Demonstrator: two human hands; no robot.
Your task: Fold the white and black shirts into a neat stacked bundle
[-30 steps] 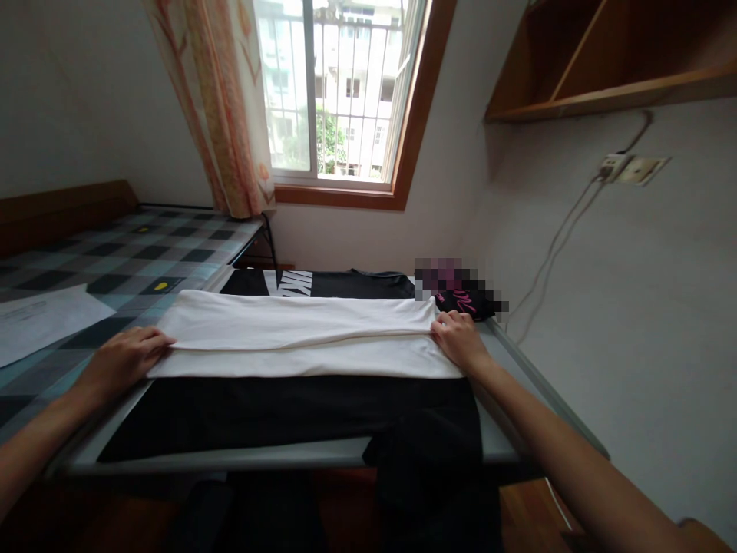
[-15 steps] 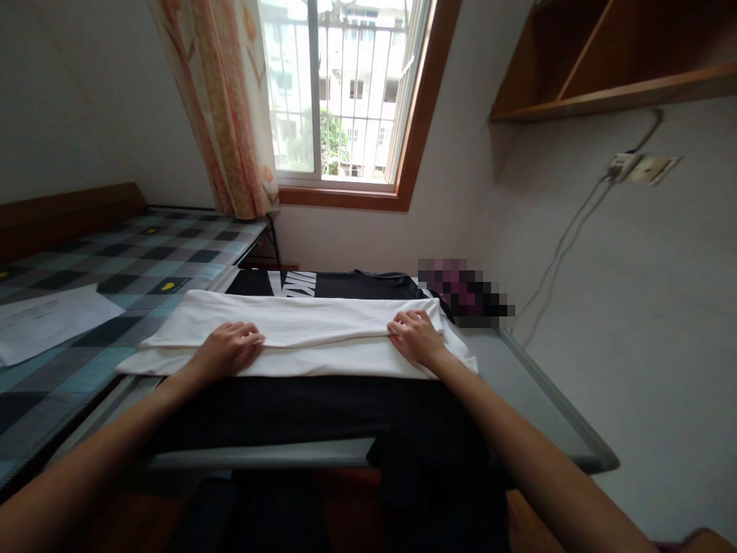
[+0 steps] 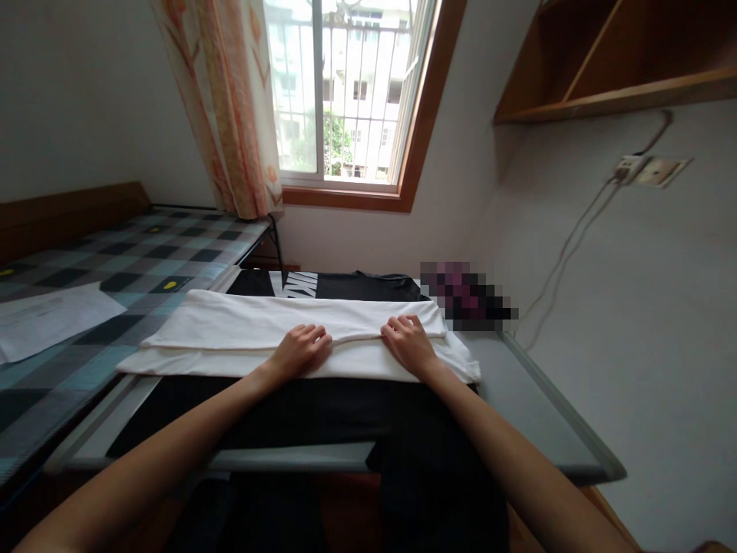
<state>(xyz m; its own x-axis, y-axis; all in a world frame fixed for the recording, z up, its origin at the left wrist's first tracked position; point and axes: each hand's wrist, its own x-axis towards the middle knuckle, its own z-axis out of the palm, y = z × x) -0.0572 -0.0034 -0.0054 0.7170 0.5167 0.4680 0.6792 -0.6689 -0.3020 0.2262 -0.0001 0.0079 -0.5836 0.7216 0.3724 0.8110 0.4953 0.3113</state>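
Note:
A white folded garment [image 3: 230, 319] lies lengthwise across the table in two overlapping layers; its exact kind cannot be made out. My left hand [image 3: 302, 349] rests near its middle, fingers curled onto the upper layer's near edge. Close by on the right, my right hand [image 3: 410, 346] has its fingers closed on that same edge, which rises slightly between the two hands. The fingertips are partly hidden in the cloth. Black clothing with white lettering [image 3: 368, 286] shows behind the white garment, and black cloth [image 3: 322, 411] extends in front of it.
The grey table's [image 3: 535, 399] right corner reaches toward the wall. A checked bed [image 3: 190, 242] adjoins on the left, bearing a paper sheet [image 3: 57, 319]. A blurred dark purple item [image 3: 466, 296] sits at the back right. Wall shelves [image 3: 622, 96] hang above cables.
My left hand has slid right along the garment's folded edge, toward my right hand. The right hand has shifted slightly left. The edge between them now lifts a little.

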